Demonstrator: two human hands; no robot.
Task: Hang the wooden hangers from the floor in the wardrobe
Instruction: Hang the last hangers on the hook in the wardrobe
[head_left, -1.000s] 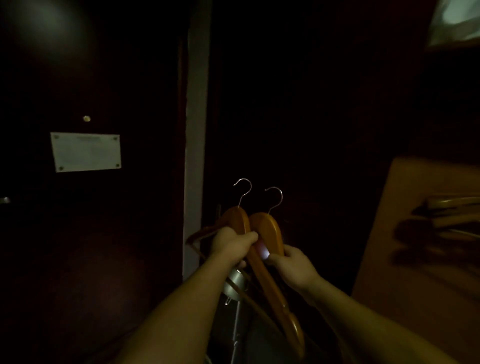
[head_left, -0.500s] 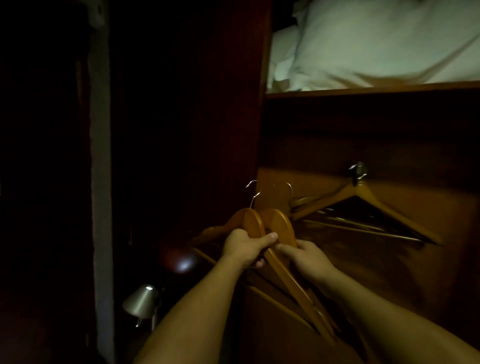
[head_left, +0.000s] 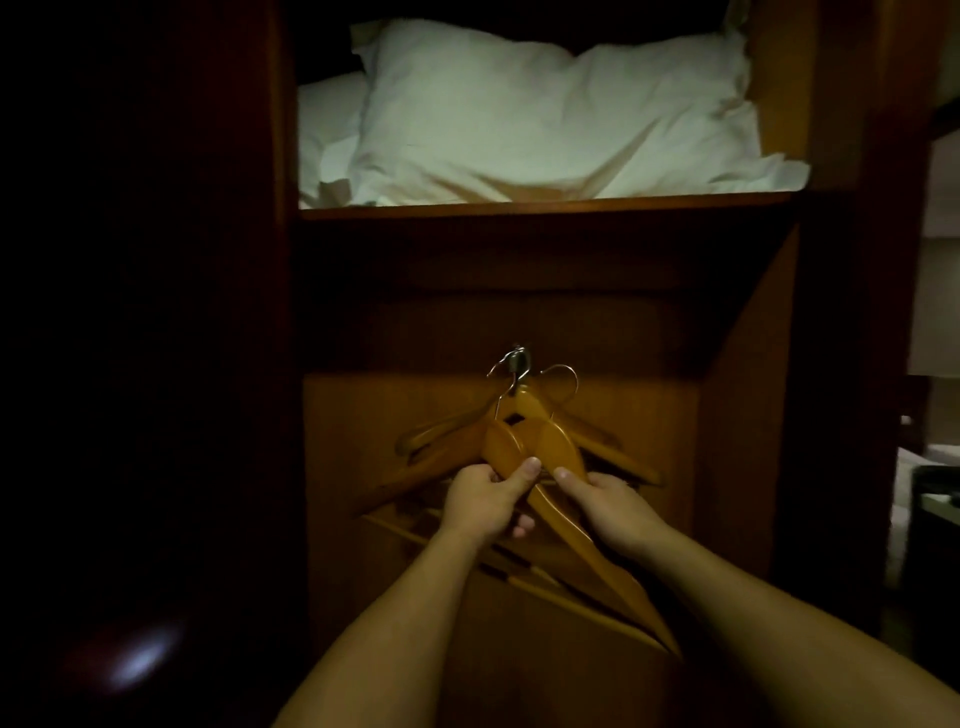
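We've got two amber varnished wooden hangers with thin wire hooks: left hand (head_left: 485, 504) wrapped tight round the shoulder of the left hanger (head_left: 501, 447), right hand (head_left: 610, 506) pinching the right hanger (head_left: 550, 441) just below its crown, thumb on the front face. Both are held up in front of the dark wooden wardrobe (head_left: 748, 467), hooks just under the small metal peg (head_left: 514, 360). Hard to tell in this light whether either hook touches it. Several matching wooden hangers (head_left: 447, 441) already hang there, splayed out behind ours.

Handling call: rigid, light, won't flex, but the lacquer looks slick, so we'd grip near the neck where we control hook angle, not out on the arms. The hooks may swivel. That crowded peg is the snag risk.

White pillow (head_left: 545, 114) on the shelf above, irrelevant
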